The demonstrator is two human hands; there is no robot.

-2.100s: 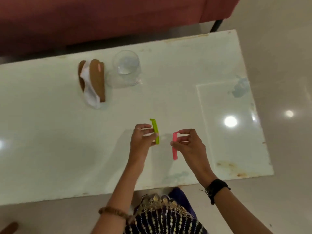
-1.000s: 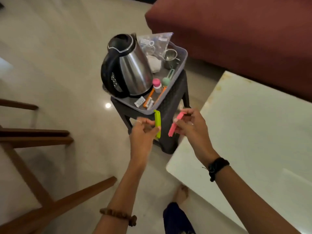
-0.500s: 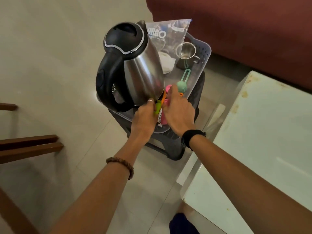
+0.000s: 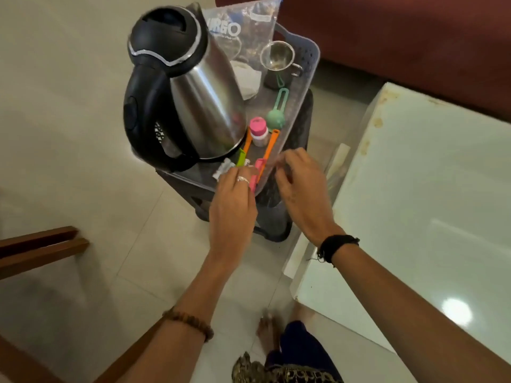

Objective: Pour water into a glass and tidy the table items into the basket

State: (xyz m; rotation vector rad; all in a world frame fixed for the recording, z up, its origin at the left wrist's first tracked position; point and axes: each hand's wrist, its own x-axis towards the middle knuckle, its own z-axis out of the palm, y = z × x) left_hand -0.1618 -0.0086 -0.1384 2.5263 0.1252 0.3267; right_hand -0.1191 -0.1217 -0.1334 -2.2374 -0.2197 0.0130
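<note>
Head view, tidying nearly done: in the basket (image 4: 309, 64) at upper centre lie one kettle (image 4: 193, 89), one green clip (image 4: 241, 158), one pink clip (image 4: 259, 165) and two orange clips (image 4: 268, 150), left hand (image 4: 233, 200) touching the clips, right hand (image 4: 300, 186) loosely curled, empty; no glass visible.

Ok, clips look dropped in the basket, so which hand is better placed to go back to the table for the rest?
Probably right. The right hand hovers at the basket edge nearest the white table; the left hand is farther, over the pink clip.
</note>
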